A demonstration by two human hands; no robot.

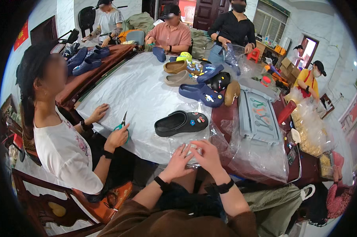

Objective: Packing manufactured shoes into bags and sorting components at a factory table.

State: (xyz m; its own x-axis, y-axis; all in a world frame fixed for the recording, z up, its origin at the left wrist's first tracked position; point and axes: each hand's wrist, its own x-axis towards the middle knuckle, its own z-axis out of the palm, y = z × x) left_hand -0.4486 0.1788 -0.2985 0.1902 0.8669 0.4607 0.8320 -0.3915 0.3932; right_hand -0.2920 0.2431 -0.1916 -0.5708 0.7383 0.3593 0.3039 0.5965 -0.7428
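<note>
At the table's near edge my left hand (178, 161) and my right hand (207, 157) meet, fingers bent together around a small white piece (193, 147). The piece is mostly covered by my fingers, so its kind is unclear. Just beyond my hands a black clog (174, 125) with several colourful charms on its toe lies on its sole, toe to the right. Thin clear plastic lies under and around the clog.
Several more clogs, among them a navy one (201, 94) and a beige one (180, 78), stand farther back. A grey plastic crate (261, 114) is at the right. Beside me on the left, a person holds teal-handled scissors (124, 122). Other people work around the table.
</note>
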